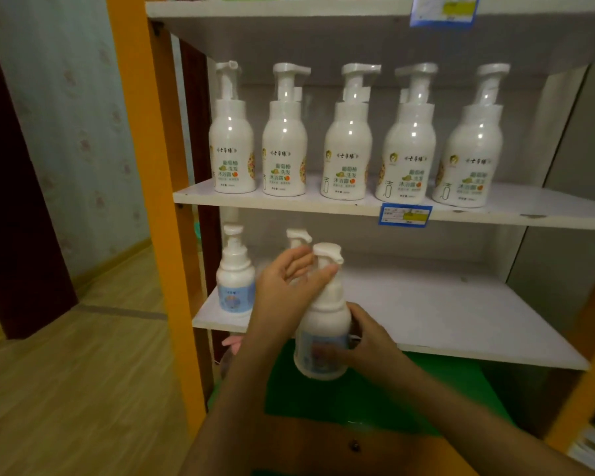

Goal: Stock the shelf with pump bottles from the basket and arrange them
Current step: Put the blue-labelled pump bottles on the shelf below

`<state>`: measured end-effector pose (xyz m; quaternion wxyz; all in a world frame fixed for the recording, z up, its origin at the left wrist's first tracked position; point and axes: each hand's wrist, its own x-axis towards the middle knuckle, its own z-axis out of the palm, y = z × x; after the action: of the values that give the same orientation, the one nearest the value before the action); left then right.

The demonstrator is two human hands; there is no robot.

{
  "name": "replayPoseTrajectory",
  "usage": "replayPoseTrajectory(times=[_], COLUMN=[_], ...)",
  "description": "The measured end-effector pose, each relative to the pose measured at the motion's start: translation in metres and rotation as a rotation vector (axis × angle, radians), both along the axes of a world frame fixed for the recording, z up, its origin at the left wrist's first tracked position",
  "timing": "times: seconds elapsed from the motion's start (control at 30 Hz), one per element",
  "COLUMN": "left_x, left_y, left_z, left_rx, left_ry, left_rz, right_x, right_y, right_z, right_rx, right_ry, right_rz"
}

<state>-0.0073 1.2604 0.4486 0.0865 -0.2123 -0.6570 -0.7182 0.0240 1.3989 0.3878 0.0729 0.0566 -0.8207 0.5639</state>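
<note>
A white pump bottle with a pale blue label [323, 324] is held in the air in front of the lower shelf [443, 310]. My right hand [368, 341] grips its body from the right. My left hand [289, 286] is on its neck and pump head, fingers curled around it. On the lower shelf's left end stands a matching blue-label bottle [235, 273]. A second one [298, 238] stands behind my left hand, mostly hidden. The green basket [437, 386] lies below the shelf; its contents are hidden by my arms.
The middle shelf [323, 204] carries a row of several taller white pump bottles [349, 139] and a blue price tag [405, 214]. An orange upright [145, 166] bounds the shelving on the left. Wooden floor lies to the left.
</note>
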Motion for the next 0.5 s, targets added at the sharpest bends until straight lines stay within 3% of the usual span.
replayPoseTrajectory(times=[0.13, 0.27, 0.5], left_x=[-0.024, -0.034, -0.058], left_y=[0.004, 0.02, 0.041], left_z=[-0.041, -0.065, -0.085], left_rx=[-0.223, -0.3, -0.097], left_ry=[-0.125, -0.167, -0.265], left_rz=[0.054, -0.071, -0.298], right_x=[-0.01, -0.026, -0.062], right_y=[0.026, 0.044, 0.058], right_z=[0.003, 0.0, -0.003], right_rx=[-0.03, -0.072, -0.063], right_ry=[0.015, 0.022, 0.07], right_rz=[-0.091, -0.153, -0.171])
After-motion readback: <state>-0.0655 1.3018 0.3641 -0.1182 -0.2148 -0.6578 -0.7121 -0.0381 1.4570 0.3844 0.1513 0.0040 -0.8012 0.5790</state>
